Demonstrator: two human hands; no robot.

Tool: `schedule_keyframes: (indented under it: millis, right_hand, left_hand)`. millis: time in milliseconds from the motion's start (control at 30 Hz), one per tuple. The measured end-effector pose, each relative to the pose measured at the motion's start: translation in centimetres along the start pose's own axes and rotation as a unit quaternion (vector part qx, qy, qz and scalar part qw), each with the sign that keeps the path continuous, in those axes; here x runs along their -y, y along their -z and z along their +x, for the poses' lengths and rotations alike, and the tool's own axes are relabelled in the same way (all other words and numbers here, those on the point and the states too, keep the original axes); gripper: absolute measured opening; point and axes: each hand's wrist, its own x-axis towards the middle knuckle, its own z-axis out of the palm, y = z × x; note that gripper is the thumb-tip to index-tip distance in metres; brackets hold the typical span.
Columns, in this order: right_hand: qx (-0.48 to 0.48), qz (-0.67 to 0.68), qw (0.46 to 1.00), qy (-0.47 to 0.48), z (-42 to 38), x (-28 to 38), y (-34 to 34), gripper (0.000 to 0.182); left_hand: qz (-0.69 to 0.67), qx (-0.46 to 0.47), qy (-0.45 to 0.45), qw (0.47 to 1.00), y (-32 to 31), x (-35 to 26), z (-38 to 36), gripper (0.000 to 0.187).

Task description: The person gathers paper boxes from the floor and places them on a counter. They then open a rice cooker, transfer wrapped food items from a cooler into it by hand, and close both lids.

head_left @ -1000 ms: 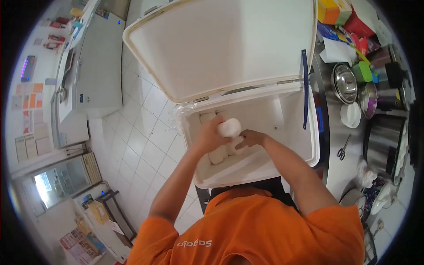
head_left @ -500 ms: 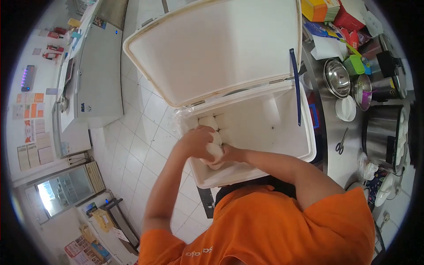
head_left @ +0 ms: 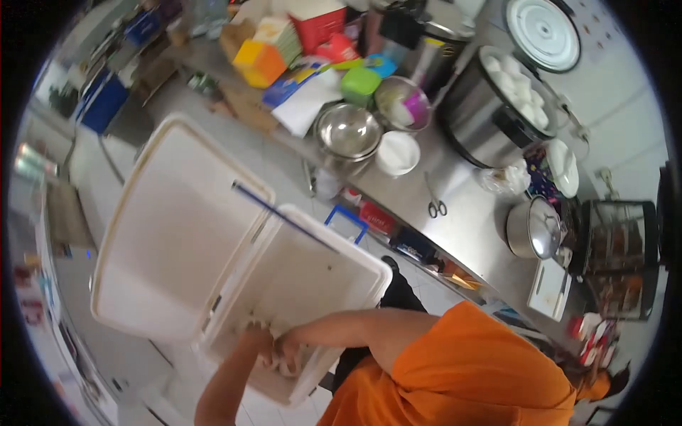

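Note:
Both hands are down inside a large white cooler box (head_left: 387, 273), at its near left end. My left hand (head_left: 257, 339) curls over a white rounded bundle. Close beside it, my right hand (head_left: 287, 348) has its fingers bent round a white rounded bundle (head_left: 290, 368). Several more such pale bundles lie under and around the hands; blur and the fingers partly hide them. The cooler's lid (head_left: 174, 241) stands open to the left, with a dark blue strap (head_left: 284, 216) running from it to the box.
A steel counter (head_left: 472, 241) holds scissors (head_left: 435, 206), metal bowls (head_left: 348, 131), a white bowl (head_left: 398, 153), a lidded pot (head_left: 534, 227) and a large steel cooker (head_left: 490, 106) topped with several white lumps. A blue-framed crate (head_left: 347, 224) sits beneath. Another person (head_left: 597, 383) is at lower right.
My view has swung toward the counter, so the cooler now appears lower and turned. Both hands stay inside it among the white bundles, and the fingers have shifted closer together.

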Motion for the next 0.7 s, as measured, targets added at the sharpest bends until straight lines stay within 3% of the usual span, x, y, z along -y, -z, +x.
schedule_keyframes:
  millis: [67, 100, 133, 200, 267, 333, 367, 400, 433, 500, 567, 600, 633, 700]
  right_hand:
    - [0.002, 0.118, 0.992, 0.036, -2.2, -0.3, 1.0, 0.081]
    - [0.029, 0.065, 0.997, -0.043, -2.9, 0.3, 2.4, 0.078]
    - [0.024, 0.067, 0.997, -0.044, -4.8, 0.2, 3.7, 0.078]
    - [-0.004, -0.028, 0.999, 0.042, -10.6, -0.9, 6.7, 0.073]
    - [-0.05, 0.095, 0.99, 0.096, -23.2, 0.2, 10.6, 0.068]
    - [-0.174, 0.084, 0.974, 0.117, -36.8, 1.4, 12.7, 0.066]
    - [-0.3, 0.086, 0.946, 0.085, -43.3, 0.5, 12.5, 0.069]
    - [-0.31, 0.203, 0.913, 0.169, -50.2, 0.5, 12.9, 0.07]
    - [-0.443, 0.109, 0.883, 0.111, -57.5, 1.2, 12.7, 0.069]
    - [-0.642, 0.113, 0.758, -0.013, -69.8, 2.9, 12.4, 0.068]
    - [-0.764, 0.233, 0.596, 0.087, -77.7, 0.4, 14.0, 0.052]
    - [-0.804, 0.148, 0.575, 0.044, -82.0, -0.6, 15.7, 0.047]
    - [-0.819, 0.161, 0.55, 0.022, -85.8, -2.5, 17.8, 0.047]
    - [-0.792, 0.239, 0.56, -0.04, -91.7, -4.7, 21.2, 0.042]
  left_hand:
    - [-0.003, 0.041, 0.0, 0.999, 1.6, 0.1, 0.1, 0.068]
    - [-0.016, 0.083, -0.005, 0.996, 3.4, -0.7, -1.1, 0.068]
    - [-0.01, 0.082, -0.005, 0.997, 3.0, -0.3, -0.1, 0.068]
    - [-0.083, 0.152, -0.064, 0.983, 0.4, 0.4, 2.6, 0.073]
    - [-0.079, 0.089, -0.093, 0.988, 0.0, -1.0, 1.7, 0.073]
    - [-0.08, -0.004, -0.128, 0.989, 0.0, -2.4, 0.8, 0.074]
    - [-0.093, -0.014, -0.119, 0.988, 0.2, -2.9, 0.8, 0.074]
    - [-0.111, -0.019, -0.11, 0.988, 0.3, -3.1, 0.9, 0.075]
    - [-0.127, -0.018, -0.098, 0.987, 0.2, -3.5, 1.0, 0.075]
    - [-0.153, -0.02, -0.076, 0.985, 0.1, -3.8, 0.9, 0.076]
    - [-0.181, -0.029, -0.055, 0.981, 0.3, -4.0, 0.9, 0.078]
    - [-0.199, -0.035, -0.046, 0.978, 0.8, -3.9, 0.9, 0.078]
    - [-0.215, -0.042, -0.034, 0.975, 1.1, -3.7, 0.8, 0.079]
    - [-0.252, -0.058, -0.007, 0.966, 1.4, -3.6, 0.4, 0.08]
